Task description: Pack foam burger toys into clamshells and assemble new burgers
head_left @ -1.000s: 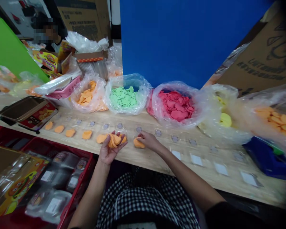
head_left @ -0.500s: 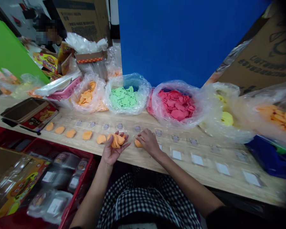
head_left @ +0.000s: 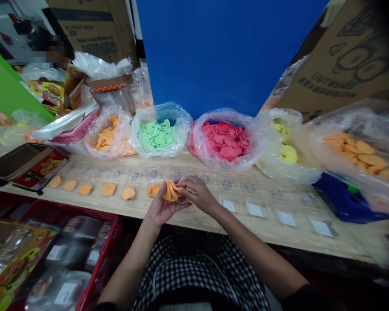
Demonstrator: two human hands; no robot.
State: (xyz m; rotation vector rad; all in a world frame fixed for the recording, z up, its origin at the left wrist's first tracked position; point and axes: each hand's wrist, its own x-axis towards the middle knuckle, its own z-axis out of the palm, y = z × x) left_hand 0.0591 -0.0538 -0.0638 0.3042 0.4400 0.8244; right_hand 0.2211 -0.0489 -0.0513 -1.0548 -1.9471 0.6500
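My left hand (head_left: 162, 211), palm up, holds a fanned stack of thin orange discs (head_left: 171, 192) above the table. At the stack's right edge, the bent fingers of my right hand (head_left: 201, 195) pinch an orange disc. Just left of the stack, an orange disc (head_left: 154, 190) lies in a clear plastic tray, partly behind my left fingers. Further left along the row sit more clear trays with single orange discs (head_left: 128, 193). To the right of my right hand, clear trays hold white squares (head_left: 255, 210).
Behind the trays stand plastic bags of orange (head_left: 105, 137), green (head_left: 157, 134), red (head_left: 227, 140) and yellow pieces (head_left: 288, 153). A blue tape dispenser (head_left: 346, 201) lies at right, a brown tray (head_left: 22, 164) at left. Below left is a red crate (head_left: 99, 259) with clear packs. A person is at back left.
My right hand has come from a tray up to the stack in my left hand. The stack has moved right, past a tray that now shows an orange disc. The camera view has shifted right.
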